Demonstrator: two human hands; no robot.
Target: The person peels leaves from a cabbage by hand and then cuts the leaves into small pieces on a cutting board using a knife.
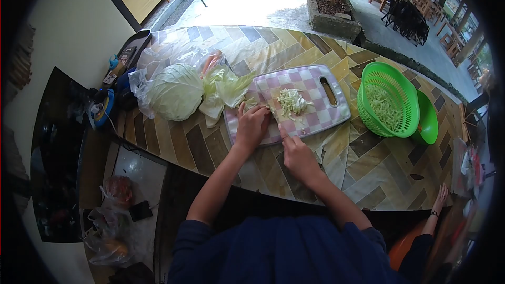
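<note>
A pink-and-white checked cutting board (pixel 330 113) lies on the table. My left hand (pixel 251 126) rests on its left part, fingers curled down on a piece of cabbage (pixel 251 99) that they partly cover. My right hand (pixel 300 159) grips a knife (pixel 274 112) by the handle, its blade close beside my left fingertips. Just right of the blade sits a small heap of shredded cabbage (pixel 292 102). Loose cabbage leaves (pixel 231 88) and a whole cabbage (pixel 176 93) lie to the left of the board.
At the right stands a green colander (pixel 364 106) holding shredded cabbage, beside a green bowl (pixel 430 121). Clear plastic bags (pixel 141 87) lie around the cabbage on the patterned table (pixel 368 179). Another person's hand (pixel 441 198) touches the table's right edge. Bagged items (pixel 119 192) sit low at left.
</note>
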